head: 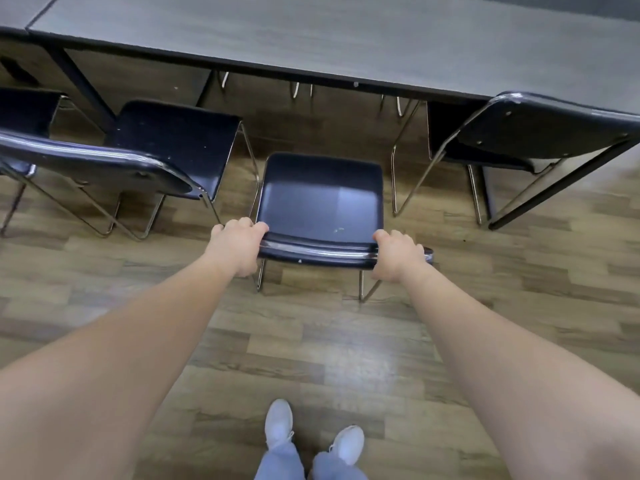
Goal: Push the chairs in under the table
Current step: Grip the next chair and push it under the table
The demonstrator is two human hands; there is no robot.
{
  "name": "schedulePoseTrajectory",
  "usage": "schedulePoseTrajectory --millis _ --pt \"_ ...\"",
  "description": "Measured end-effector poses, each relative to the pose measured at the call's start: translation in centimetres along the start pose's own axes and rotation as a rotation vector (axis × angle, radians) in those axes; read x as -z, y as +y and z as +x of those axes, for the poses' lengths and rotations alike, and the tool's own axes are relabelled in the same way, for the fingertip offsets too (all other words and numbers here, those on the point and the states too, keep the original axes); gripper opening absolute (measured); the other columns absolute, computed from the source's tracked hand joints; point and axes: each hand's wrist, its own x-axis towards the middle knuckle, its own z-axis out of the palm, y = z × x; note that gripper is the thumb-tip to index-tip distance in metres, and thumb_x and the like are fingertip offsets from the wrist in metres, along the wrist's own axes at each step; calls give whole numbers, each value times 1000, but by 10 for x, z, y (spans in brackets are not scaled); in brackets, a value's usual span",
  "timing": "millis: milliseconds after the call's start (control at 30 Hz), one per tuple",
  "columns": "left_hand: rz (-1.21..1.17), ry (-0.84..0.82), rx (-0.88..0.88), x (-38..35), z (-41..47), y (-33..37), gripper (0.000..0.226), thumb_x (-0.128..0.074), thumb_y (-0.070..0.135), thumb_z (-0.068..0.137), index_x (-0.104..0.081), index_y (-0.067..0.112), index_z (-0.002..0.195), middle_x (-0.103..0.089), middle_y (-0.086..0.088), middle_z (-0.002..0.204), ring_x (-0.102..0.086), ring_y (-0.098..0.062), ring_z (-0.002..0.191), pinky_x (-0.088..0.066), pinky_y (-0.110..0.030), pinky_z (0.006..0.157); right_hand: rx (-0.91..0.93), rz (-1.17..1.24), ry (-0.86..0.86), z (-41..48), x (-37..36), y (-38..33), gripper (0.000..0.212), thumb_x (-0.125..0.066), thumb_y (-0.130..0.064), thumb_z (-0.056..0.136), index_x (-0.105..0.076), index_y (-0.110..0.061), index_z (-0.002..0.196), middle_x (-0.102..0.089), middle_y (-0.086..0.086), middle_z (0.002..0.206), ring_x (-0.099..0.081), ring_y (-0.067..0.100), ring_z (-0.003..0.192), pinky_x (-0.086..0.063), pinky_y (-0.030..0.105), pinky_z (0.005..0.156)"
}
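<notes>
A dark blue chair (322, 199) with chrome legs stands in front of me, facing the long grey table (311, 36). Its seat lies short of the table's edge. My left hand (237, 245) grips the left end of the chair's backrest top. My right hand (396, 256) grips the right end. A second dark chair (173, 143) stands to the left, its seat also out from under the table. A third chair (540, 129) on the right is close to the table, its seat partly under the top.
Another dark chair seat (24, 112) shows at the far left edge. Black table legs (83, 88) run down to the wood-plank floor (311, 341). Chrome legs of chairs on the far side show under the table. My white shoes (311, 434) are at the bottom.
</notes>
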Motion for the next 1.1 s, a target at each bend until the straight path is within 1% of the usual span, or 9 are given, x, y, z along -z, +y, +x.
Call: schedulePoseTrajectory --millis 167,300,367,467,667,767,867,933,1100 --pt "38 89 -20 -20 15 -3 60 -60 8 75 -43 25 131 -54 -6 124 -50 -30 118 -32 -52 109 24 -102 99 12 -19 7 47 -56 -12 79 -46 -15 125 -52 12 120 -48 34 115 -37 43 97" --pt "59 154 -44 -34 26 -5 57 -59 3 74 -46 23 127 -58 -5 121 -51 -29 116 -28 -50 110 50 -147 158 22 -32 17 41 -54 -7 79 -48 -13 119 -55 12 114 -51 33 109 -37 40 96" --pt "69 215 -63 -38 31 -6 52 -60 3 74 -49 22 121 -62 -4 115 -55 -29 110 -32 -46 106 65 -147 206 25 -36 22 35 -54 -4 77 -50 -12 110 -57 11 107 -52 33 102 -38 39 92" --pt "75 279 -107 -39 38 -8 43 -60 3 74 -54 20 113 -66 -3 104 -60 -29 99 -41 -39 90 77 -140 287 28 -41 26 28 -54 3 73 -50 -11 97 -59 11 97 -53 33 92 -38 38 85" --pt "77 317 -132 -37 46 -10 36 -59 -2 74 -60 16 105 -68 -4 94 -61 -32 88 -42 -37 75 69 -132 365 35 -44 26 25 -53 6 70 -47 -14 84 -58 9 84 -51 30 81 -38 38 80" --pt "121 308 -182 -36 54 -10 28 -59 -1 73 -61 15 97 -68 -4 86 -61 -31 81 -42 -36 68 71 -129 391 42 -42 30 29 -53 7 69 -39 -16 79 -56 8 80 -40 27 73 -38 38 79" --pt "125 310 -181 -27 71 -9 29 -62 -1 70 -63 15 94 -67 -4 82 -61 -32 78 -43 -36 66 49 -142 371 59 -32 30 29 -53 6 70 -38 -17 81 -49 5 79 -37 25 73 -36 35 80" --pt "124 316 -179 -20 85 -11 31 -60 -1 72 -61 16 98 -67 -3 87 -61 -31 81 -44 -37 69 38 -150 384 71 -26 28 27 -53 4 71 -39 -17 81 -54 6 81 -45 27 76 -36 35 79" --pt "127 320 -175 5 128 -16 35 -57 -1 75 -58 16 106 -65 -4 95 -59 -30 89 -41 -37 74 14 -136 404 111 -6 23 22 -53 0 74 -45 -17 84 -60 7 88 -53 29 84 -37 36 79"
